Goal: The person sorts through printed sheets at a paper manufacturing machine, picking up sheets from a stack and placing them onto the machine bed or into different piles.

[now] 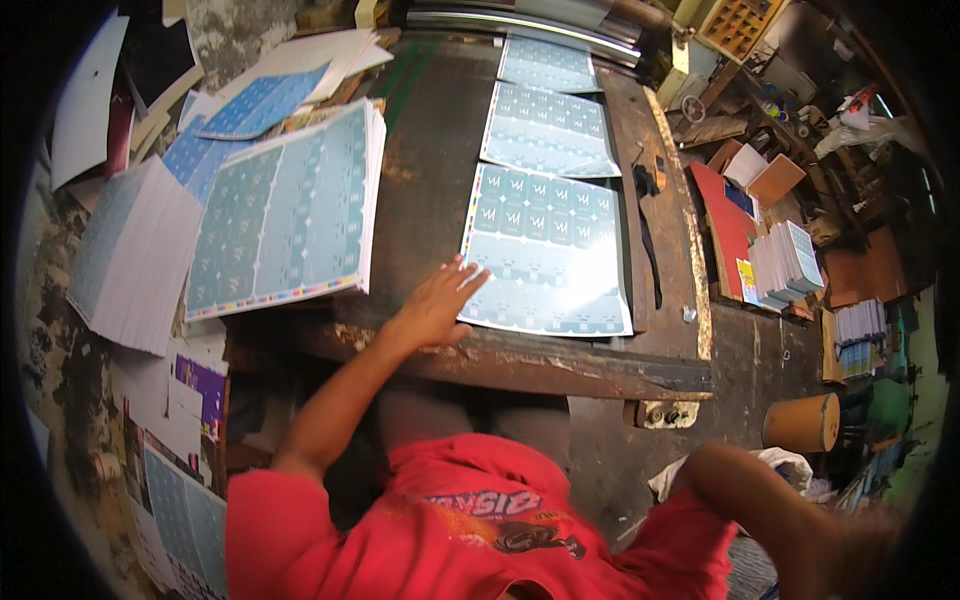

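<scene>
My left hand (438, 303) lies flat with fingers apart on the near left edge of a glossy teal printed sheet (550, 250) on a dark worn worktable (430, 160). Two more sheets of the same kind, the middle sheet (548, 130) and the far sheet (548, 65), lie in a row beyond it. A thick stack of teal printed sheets (285, 215) sits to the left of my hand. My right hand (860, 545) is blurred at the lower right, below the table, and whether it holds anything cannot be made out.
A white paper stack (130, 255) overhangs at the far left, with loose blue sheets (250, 105) behind it. Right of the table are red card (722, 215), small printed stacks (790, 262) and a brown cardboard roll (803, 422). A machine roller (520, 20) runs along the table's far edge.
</scene>
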The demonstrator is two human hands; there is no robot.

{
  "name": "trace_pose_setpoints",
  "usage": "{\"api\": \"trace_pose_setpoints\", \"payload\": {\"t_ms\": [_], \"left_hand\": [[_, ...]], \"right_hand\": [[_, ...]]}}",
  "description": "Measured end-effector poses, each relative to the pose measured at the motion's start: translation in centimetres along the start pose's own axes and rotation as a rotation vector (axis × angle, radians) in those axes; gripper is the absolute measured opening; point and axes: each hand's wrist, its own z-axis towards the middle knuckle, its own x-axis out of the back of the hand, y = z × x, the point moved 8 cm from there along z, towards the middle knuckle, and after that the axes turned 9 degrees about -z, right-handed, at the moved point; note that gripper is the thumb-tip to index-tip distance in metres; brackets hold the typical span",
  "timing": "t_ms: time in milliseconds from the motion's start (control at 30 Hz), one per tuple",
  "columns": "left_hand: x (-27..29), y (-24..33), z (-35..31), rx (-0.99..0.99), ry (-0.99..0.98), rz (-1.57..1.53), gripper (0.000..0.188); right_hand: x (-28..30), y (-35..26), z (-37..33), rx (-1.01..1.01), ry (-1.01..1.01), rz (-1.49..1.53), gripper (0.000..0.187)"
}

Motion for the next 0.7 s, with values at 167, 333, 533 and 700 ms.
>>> {"api": "trace_pose_setpoints", "payload": {"t_ms": [167,333,533,700], "left_hand": [[14.3,4.2,-4.4,0.098,0.406,0.126,0.097],[13.5,-1.8,-10.5,0.422,0.271,0.252,0.105],[14.0,-1.3,-12.3,0.387,0.427,0.029,0.068],[14.7,-4.2,-13.9,0.521,0.733,-0.488,0.047]], "right_hand": [[-14.0,19.1,-26.6,-1.137,-0.243,0.272,0.028],[-19.8,16.3,-43.7,-1.415,-0.438,0.481,0.034],[-22.4,13.9,-45.5,-1.516,-0.641,0.608,0.022],[-22.3,13.8,-46.1,-1.617,-0.624,0.691,0.012]]}}
